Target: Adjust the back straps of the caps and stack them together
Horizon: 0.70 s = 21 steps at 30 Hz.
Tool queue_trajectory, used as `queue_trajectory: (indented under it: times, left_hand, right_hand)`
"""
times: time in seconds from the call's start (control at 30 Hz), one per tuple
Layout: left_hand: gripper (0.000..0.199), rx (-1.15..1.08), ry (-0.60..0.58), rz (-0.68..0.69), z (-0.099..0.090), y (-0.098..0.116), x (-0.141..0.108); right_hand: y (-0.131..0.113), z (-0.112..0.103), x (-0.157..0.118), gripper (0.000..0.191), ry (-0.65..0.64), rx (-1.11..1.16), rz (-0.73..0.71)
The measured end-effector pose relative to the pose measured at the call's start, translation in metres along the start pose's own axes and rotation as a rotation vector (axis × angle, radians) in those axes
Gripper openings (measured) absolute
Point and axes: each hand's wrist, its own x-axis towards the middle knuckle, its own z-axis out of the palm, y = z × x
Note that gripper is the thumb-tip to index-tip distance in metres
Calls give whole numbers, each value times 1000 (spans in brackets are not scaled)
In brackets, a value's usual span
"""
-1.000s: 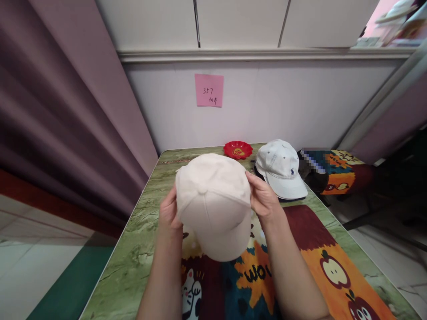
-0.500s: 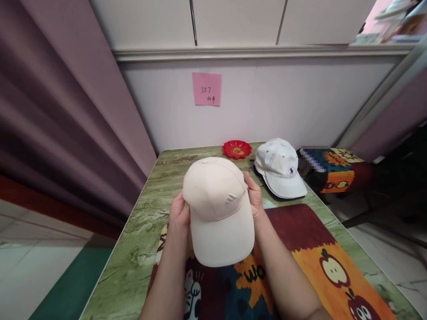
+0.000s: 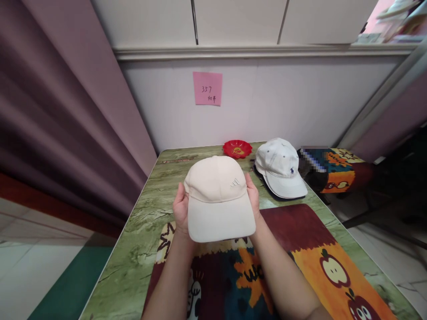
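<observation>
A cream baseball cap (image 3: 218, 200) with a small striped logo is held above the table, its brim toward me. My left hand (image 3: 182, 208) grips its left side, fingers mostly hidden behind the cap. On the right side my right hand (image 3: 252, 195) holds the cap's edge, its fingers partly hidden too. A white cap (image 3: 279, 162) with a small dark blue emblem rests on a dark cap at the table's back right.
The green wood-patterned table (image 3: 143, 213) carries a colourful mat (image 3: 290, 226) under my forearms. A red scalloped dish (image 3: 237, 149) stands near the wall. A pink note (image 3: 207, 89) is stuck there. Beyond the right edge is a patterned stool (image 3: 343, 173).
Both hands have tilted the cream cap, so its brim has risen and its front faces me more. The logo has moved up. The other caps have stayed put.
</observation>
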Motion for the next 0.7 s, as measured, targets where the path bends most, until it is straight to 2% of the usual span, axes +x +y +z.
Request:
queue_trajectory:
  times: [0.23, 0.33, 0.47, 0.6, 0.7]
  left_hand:
    - [57, -38, 88, -44, -17, -1, 12]
    - [64, -21, 58, -29, -15, 0, 9]
    - [81, 18, -12, 33, -12, 6, 2]
    - [59, 41, 44, 94, -21, 15, -3]
    - [47, 61, 78, 84, -35, 20, -6]
  right_hand:
    - [1, -5, 7, 64, 77, 33, 33]
    - [0, -8, 8, 58, 62, 31, 35]
    - [-5, -16, 4, 38, 23, -1, -6]
    - [-11, -26, -3, 29, 17, -9, -125]
    - [-13, -30, -7, 29, 13, -34, -140]
